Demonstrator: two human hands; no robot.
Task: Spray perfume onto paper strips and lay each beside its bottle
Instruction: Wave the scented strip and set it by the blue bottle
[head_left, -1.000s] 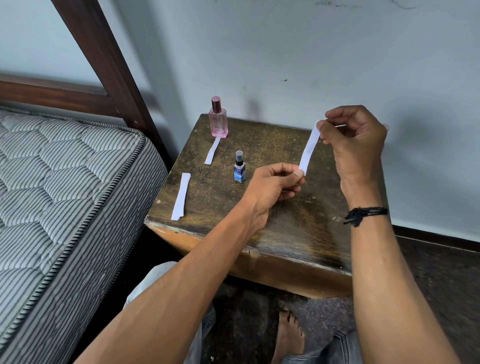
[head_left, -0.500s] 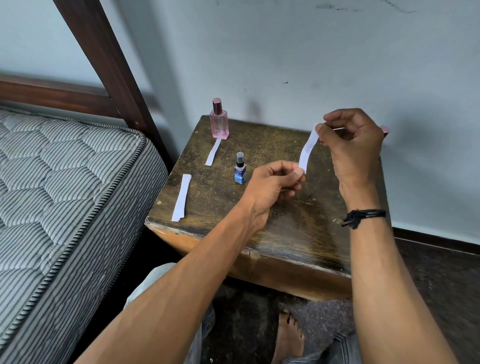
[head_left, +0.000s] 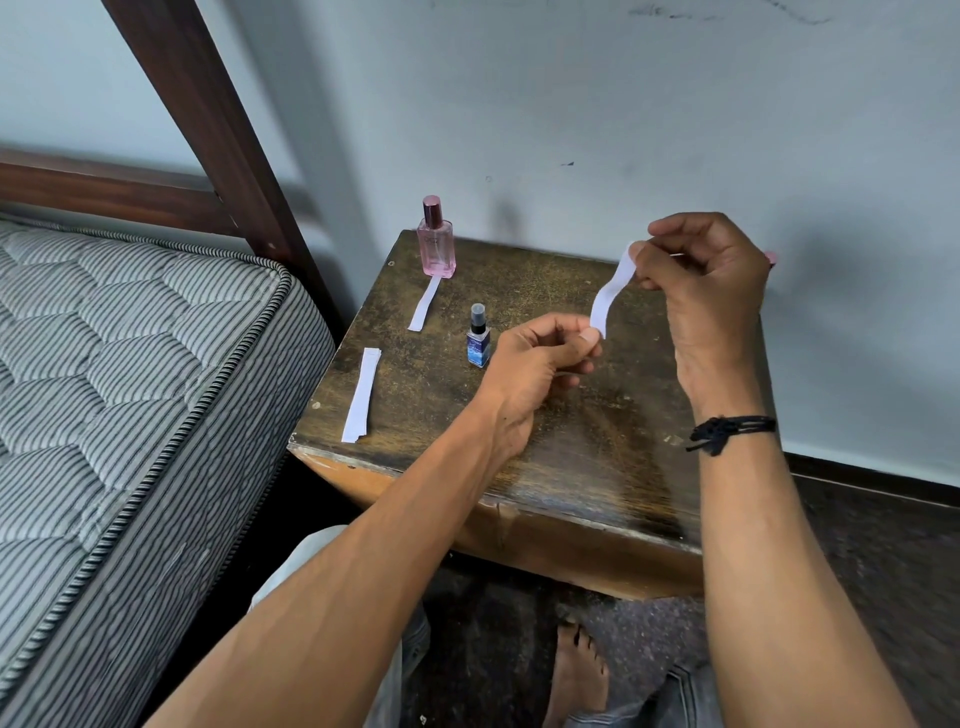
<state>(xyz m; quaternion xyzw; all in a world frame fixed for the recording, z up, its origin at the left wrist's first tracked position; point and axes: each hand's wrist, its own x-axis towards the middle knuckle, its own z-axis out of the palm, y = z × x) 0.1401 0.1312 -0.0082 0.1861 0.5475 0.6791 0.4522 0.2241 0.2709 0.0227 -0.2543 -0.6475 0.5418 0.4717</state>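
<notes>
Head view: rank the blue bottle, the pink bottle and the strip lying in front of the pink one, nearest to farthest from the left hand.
1. Blue bottle, just left of the left hand.
2. Strip, lying flat, farther back and left.
3. Pink bottle, upright, farthest back.

Paper strip (head_left: 611, 293) midair, curved, seemingly slack.

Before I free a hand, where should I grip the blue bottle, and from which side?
Probably grip the blue bottle round its lower body, under the black spray cap, coming from its right, where the left hand is nearest. It stands upright, apart from the paper strips, so its sides are open.
</notes>
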